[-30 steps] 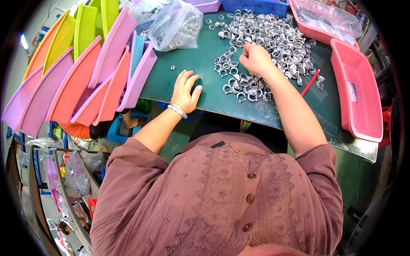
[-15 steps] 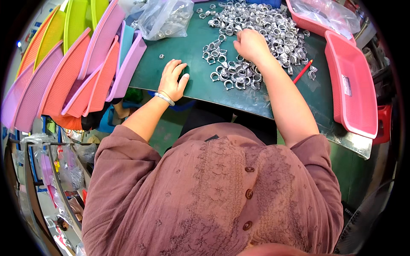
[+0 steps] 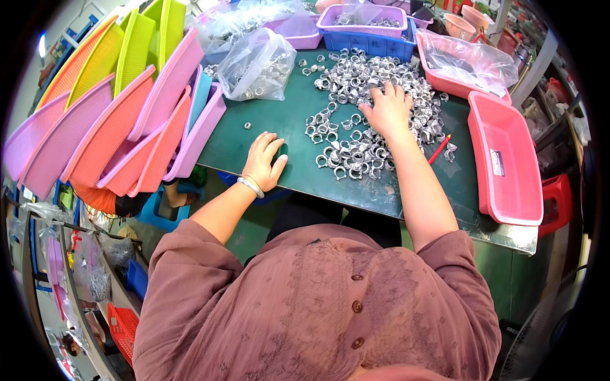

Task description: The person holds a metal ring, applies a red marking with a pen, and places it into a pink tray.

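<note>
Metal rings under spread right-hand fingers; left-hand fingers loosely flat on mat.

Heap of small shiny silver metal rings, loosely spread across the green mat's far middle.

A stack of pink, orange, yellow and purple trays is leaning on edge well to the left of the left hand; a clear plastic bag is lying beyond that hand; a red pencil is resting just right of the right hand; an empty pink tray is sitting farther right on the green worktop; a purple bin is sitting on a blue crate beyond the right hand.
</note>
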Demonstrator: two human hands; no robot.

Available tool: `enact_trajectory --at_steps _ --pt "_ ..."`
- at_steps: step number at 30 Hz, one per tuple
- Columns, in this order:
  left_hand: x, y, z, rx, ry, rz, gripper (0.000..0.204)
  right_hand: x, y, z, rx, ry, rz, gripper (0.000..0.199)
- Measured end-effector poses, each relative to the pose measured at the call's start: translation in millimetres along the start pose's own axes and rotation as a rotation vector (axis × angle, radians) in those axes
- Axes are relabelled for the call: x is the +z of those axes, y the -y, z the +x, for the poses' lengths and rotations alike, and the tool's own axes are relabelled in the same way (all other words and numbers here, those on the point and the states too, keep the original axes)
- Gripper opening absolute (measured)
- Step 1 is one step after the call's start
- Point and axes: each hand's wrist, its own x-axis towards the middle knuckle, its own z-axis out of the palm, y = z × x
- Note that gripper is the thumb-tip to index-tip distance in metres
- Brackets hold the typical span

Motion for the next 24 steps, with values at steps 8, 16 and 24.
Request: enact_trajectory --at_steps 8,16,24 --pt "0.7 4.4 -0.4 0.052 -0.051 -0.033 0.034 5.4 24.0 -14.1 -0.247 0.032 0.231 0.036" --pt "-3.5 4.3 -5.6 -0.011 -0.045 -0.083 0.036 -13.1 34.1 -6.9 -0.178 -0.113 0.096 0.039" --pt "0.6 5.7 -6.7 0.011 -0.107 -0.110 0.036 2.8 15.1 -0.7 -0.056 0.181 -0.044 0.049"
